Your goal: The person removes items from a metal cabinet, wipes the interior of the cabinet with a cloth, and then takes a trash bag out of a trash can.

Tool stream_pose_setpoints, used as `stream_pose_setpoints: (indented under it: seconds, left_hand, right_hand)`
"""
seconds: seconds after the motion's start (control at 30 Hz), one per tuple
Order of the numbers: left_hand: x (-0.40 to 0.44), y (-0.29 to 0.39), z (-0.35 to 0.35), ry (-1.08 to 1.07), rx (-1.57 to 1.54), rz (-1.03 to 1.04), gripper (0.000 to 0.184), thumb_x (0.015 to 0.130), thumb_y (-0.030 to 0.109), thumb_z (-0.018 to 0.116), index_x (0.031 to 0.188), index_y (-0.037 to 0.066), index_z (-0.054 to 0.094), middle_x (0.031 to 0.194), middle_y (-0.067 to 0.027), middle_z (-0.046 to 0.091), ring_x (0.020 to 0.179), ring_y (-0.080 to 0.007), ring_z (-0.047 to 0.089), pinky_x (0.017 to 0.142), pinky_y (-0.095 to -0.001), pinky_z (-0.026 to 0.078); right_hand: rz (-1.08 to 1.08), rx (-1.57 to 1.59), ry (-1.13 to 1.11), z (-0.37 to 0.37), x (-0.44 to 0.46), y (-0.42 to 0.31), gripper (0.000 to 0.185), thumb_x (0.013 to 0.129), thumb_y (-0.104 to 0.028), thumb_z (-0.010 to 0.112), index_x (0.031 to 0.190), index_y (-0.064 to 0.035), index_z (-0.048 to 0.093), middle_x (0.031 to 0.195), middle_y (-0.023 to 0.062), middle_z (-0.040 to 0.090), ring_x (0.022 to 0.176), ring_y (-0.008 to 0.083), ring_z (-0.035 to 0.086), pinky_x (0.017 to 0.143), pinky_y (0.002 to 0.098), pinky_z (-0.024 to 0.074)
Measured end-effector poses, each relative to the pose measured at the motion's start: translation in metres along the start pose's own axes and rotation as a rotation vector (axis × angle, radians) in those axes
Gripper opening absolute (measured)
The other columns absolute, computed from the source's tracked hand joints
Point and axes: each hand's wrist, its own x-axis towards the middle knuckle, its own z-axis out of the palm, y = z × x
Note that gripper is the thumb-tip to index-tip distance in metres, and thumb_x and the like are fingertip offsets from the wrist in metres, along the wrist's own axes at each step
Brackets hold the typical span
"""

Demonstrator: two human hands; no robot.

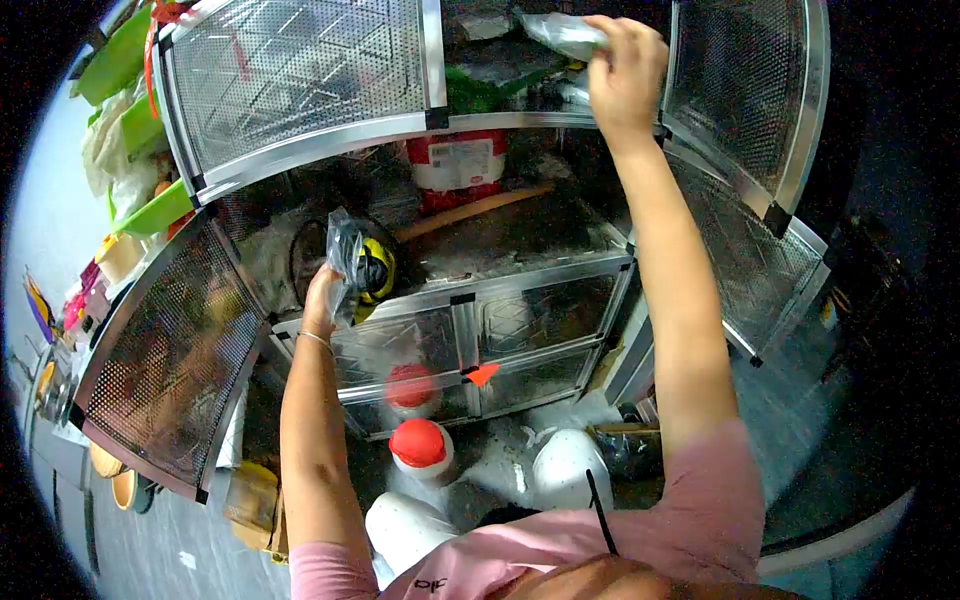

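Note:
My right hand (pixel 628 75) is raised to the upper shelf opening at the top right, its fingers closed on a clear plastic bag (pixel 562 36). Lower down on the left, my left hand (pixel 322 297) holds another clear plastic bag (pixel 344 250) at the front of the middle shelf. Just behind that bag is a yellow and black object (pixel 375 270), partly hidden by the plastic. Dark items and something green (pixel 480 92) lie inside the upper compartment.
A red and white bucket (pixel 455 165) and a wooden stick (pixel 475 212) are on the middle shelf. Mesh doors (pixel 165 365) stand open on both sides. A red-lidded white container (pixel 420 447) is on the floor, and green racks (pixel 115 60) hang left.

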Motion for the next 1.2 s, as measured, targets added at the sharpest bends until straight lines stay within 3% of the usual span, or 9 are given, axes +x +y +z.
stream_pose_setpoints:
  seconds: [0.07, 0.17, 0.23, 0.37, 0.6, 0.77, 1.03, 1.1, 1.2]
  left_hand:
    - [0.001, 0.0, -0.001, -0.022, 0.027, 0.029, 0.033, 0.076, 0.031, 0.045, 0.1, 0.011, 0.056, 0.089, -0.0036, 0.056, 0.078, -0.0163, 0.051, 0.068, -0.0322, 0.042]
    - [-0.002, 0.002, 0.0, -0.016, -0.022, 0.014, 0.037, 0.069, 0.02, 0.046, 0.103, 0.006, 0.053, 0.089, -0.002, 0.055, 0.078, -0.0149, 0.051, 0.07, -0.026, 0.039]
    - [-0.007, 0.006, 0.004, 0.078, 0.082, 0.075, 0.033, 0.072, 0.022, 0.046, 0.1, 0.007, 0.054, 0.087, -0.0012, 0.054, 0.078, -0.0142, 0.05, 0.069, -0.0251, 0.038]
    - [0.022, -0.014, -0.019, 0.001, -0.069, 0.001, 0.027, 0.076, 0.027, 0.046, 0.093, 0.009, 0.056, 0.086, 0.0004, 0.054, 0.08, -0.0135, 0.048, 0.074, -0.0262, 0.035]
    - [0.003, 0.0, -0.004, 0.073, 0.026, 0.014, 0.029, 0.071, 0.019, 0.045, 0.096, 0.008, 0.055, 0.085, 0.0005, 0.053, 0.079, -0.0129, 0.047, 0.073, -0.0248, 0.035]
    - [0.001, 0.001, 0.001, 0.057, 0.093, 0.088, 0.035, 0.071, 0.02, 0.045, 0.102, 0.005, 0.054, 0.091, -0.0013, 0.055, 0.086, -0.0137, 0.049, 0.077, -0.027, 0.036]
    - [-0.003, 0.001, -0.003, 0.071, 0.231, 0.031, 0.039, 0.079, 0.034, 0.044, 0.107, 0.009, 0.052, 0.094, -0.002, 0.054, 0.086, -0.0153, 0.052, 0.075, -0.0272, 0.04]
    - [-0.004, 0.0, 0.003, 0.004, 0.111, 0.126, 0.038, 0.081, 0.032, 0.042, 0.108, 0.009, 0.051, 0.097, -0.0022, 0.055, 0.087, -0.0149, 0.052, 0.075, -0.0276, 0.041]
    - [-0.004, 0.004, 0.005, 0.059, 0.073, 0.018, 0.039, 0.076, 0.025, 0.042, 0.11, 0.008, 0.05, 0.096, -0.0038, 0.056, 0.085, -0.0156, 0.053, 0.074, -0.0284, 0.042]
  right_hand:
    - [0.058, -0.007, -0.135, 0.054, -0.037, 0.04, 0.034, 0.068, -0.01, 0.057, 0.103, -0.0148, 0.054, 0.105, 0.0096, 0.046, 0.096, 0.0274, 0.044, 0.087, 0.0377, 0.0302]
    - [0.336, -0.058, -1.106, 0.09, -0.093, 0.058, 0.05, 0.08, -0.053, 0.034, 0.112, -0.0189, 0.052, 0.124, 0.0126, 0.043, 0.115, 0.0317, 0.036, 0.095, 0.0468, 0.0234]
    - [0.478, 0.129, -1.062, 0.087, -0.076, 0.057, 0.066, 0.079, -0.063, 0.016, 0.119, -0.0203, 0.047, 0.128, 0.0126, 0.039, 0.121, 0.0287, 0.032, 0.098, 0.0506, 0.0141]
    - [0.374, 0.132, -0.988, 0.058, -0.06, 0.043, 0.061, 0.083, -0.059, 0.02, 0.123, -0.019, 0.043, 0.129, 0.0101, 0.038, 0.122, 0.0276, 0.029, 0.099, 0.0525, 0.0053]
    - [0.135, 0.369, -0.648, -0.019, -0.08, -0.001, 0.026, 0.08, -0.022, 0.052, 0.102, -0.01, 0.059, 0.121, 0.012, 0.046, 0.114, 0.0276, 0.041, 0.095, 0.0334, 0.031]
    - [0.337, 0.542, -1.078, -0.026, -0.132, -0.012, 0.026, 0.08, -0.025, 0.051, 0.094, -0.0058, 0.06, 0.113, 0.0133, 0.052, 0.106, 0.0277, 0.048, 0.091, 0.0348, 0.0363]
    - [0.551, 0.65, -1.281, 0.095, -0.21, -0.024, 0.037, 0.081, -0.031, 0.051, 0.11, -0.0088, 0.051, 0.112, 0.0163, 0.051, 0.106, 0.0308, 0.046, 0.086, 0.0369, 0.04]
    - [0.34, 0.426, -1.23, 0.142, -0.22, -0.023, 0.07, 0.071, -0.032, 0.061, 0.129, -0.0081, 0.03, 0.122, 0.0205, 0.042, 0.111, 0.031, 0.043, 0.091, 0.0371, 0.036]
    - [0.382, 0.426, -0.908, 0.251, -0.294, 0.003, 0.084, 0.067, -0.037, 0.064, 0.133, -0.0104, 0.018, 0.131, 0.0215, 0.028, 0.119, 0.0348, 0.031, 0.096, 0.0396, 0.0307]
